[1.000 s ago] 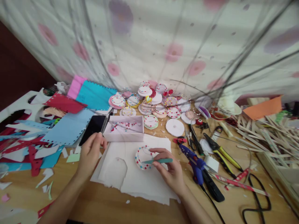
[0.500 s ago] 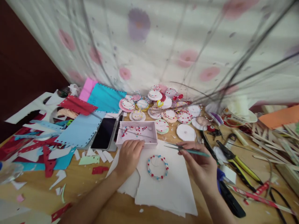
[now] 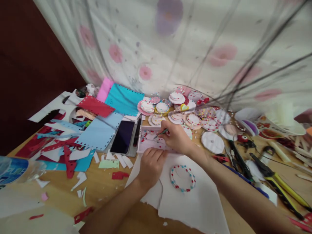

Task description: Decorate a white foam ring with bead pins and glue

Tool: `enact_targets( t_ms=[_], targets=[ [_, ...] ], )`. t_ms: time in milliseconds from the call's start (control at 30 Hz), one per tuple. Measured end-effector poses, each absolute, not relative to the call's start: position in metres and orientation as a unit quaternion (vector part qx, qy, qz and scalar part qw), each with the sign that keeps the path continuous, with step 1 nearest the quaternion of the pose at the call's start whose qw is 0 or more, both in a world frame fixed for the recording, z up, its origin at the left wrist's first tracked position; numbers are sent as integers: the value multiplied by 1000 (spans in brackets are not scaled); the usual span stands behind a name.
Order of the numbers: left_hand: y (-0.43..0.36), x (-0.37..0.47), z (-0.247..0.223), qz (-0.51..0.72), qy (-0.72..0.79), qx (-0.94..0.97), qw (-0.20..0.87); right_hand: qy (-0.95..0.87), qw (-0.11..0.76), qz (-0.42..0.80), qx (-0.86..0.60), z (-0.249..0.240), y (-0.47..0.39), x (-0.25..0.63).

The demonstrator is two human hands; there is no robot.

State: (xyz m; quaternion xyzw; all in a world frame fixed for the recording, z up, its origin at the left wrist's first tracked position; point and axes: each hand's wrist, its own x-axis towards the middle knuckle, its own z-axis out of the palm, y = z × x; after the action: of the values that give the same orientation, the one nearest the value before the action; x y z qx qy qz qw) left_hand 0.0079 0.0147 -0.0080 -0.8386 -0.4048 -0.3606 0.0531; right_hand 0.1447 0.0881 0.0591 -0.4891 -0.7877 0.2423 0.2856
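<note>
Green tweezers [image 3: 161,133] are pinched in my right hand [image 3: 176,138], their tips pointing down into a small white box [image 3: 139,143]. Loose red, white and pale beads [image 3: 143,135] lie inside the box, partly hidden by my hand. My left hand [image 3: 151,165] has its fingers bent over the front wall of the box, gripping it. In front of the box, a ring of red, blue and white beads [image 3: 182,190] rests on white paper [image 3: 190,211]. The ring is apart from both hands.
Left of the box lie a phone [image 3: 122,137], a black pen [image 3: 137,132] and coloured paper scraps [image 3: 69,161]. Several beaded paper discs [image 3: 176,97] crowd the back. Yellow-black pliers [image 3: 273,177] lie at right. A plastic bottle [image 3: 19,169] enters at the left edge.
My right hand has moved left with the tweezers, from over the paper into the box. My left hand stays at the box's front wall. The whole view has shifted, things appearing further right.
</note>
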Motion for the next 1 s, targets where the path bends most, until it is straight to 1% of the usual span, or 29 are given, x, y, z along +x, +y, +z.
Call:
enact_targets(
  t_ms=[100,267,467,533,600,800,900,1000],
  targets=[
    [14,7,-9,-352,-405,-843,36,-800,255,221,-497,59,86,152],
    [14,7,-11,-341,-412,-844,29,-797,254,177,-519,46,79,160],
    [16,7,-8,-351,-403,-844,38,-811,224,185,-509,46,79,153],
    [16,7,-7,-353,-401,-845,35,-807,232,192,-509,49,78,153],
    [16,7,-7,-355,-403,-843,33,-793,266,203,-509,52,77,155],
    [17,7,-9,-356,-408,-840,32,-738,411,220,-488,60,65,175],
    [20,7,-9,-358,-407,-840,25,-690,478,221,-496,62,44,191],
    [23,6,-9,-356,-402,-844,14,-643,526,207,-516,58,14,208]
  ],
)
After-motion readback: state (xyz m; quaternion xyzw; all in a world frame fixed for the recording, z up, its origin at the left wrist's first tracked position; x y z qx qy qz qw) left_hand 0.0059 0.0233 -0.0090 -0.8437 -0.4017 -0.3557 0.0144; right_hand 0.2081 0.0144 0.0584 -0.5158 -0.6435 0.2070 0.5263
